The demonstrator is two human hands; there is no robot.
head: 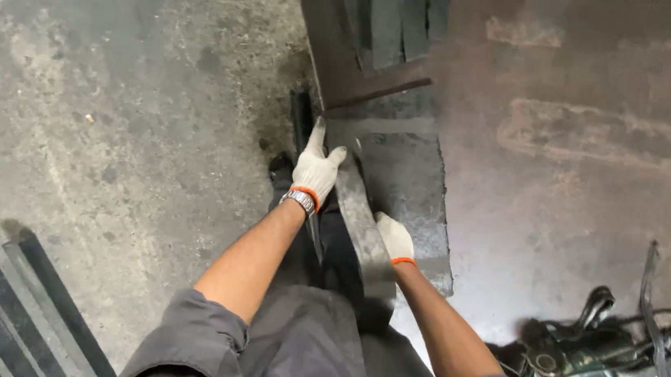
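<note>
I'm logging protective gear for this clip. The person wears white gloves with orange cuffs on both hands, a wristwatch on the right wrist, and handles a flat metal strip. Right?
Not quite. The head view shows the wristwatch on the left wrist, just below the left hand. The right hand has none. Gloves and metal strip are as you say.

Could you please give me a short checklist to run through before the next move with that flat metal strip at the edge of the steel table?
1. Gloves on both hands: ok. The left hand and right hand both wear white knit gloves.
2. Contact with the flat metal strip: ok. The left hand rests by its far end, the right hand on its near part.
3. Firmness of grip: cannot tell. The palms are hidden.
4. Strip supported: ok. It lies along the edge of the steel table.
5. Tabletop clutter: not ok. A grinder and tangled cables lie near the right arm.
6. Floor: not ok. Dark metal bars lie on it.
</note>
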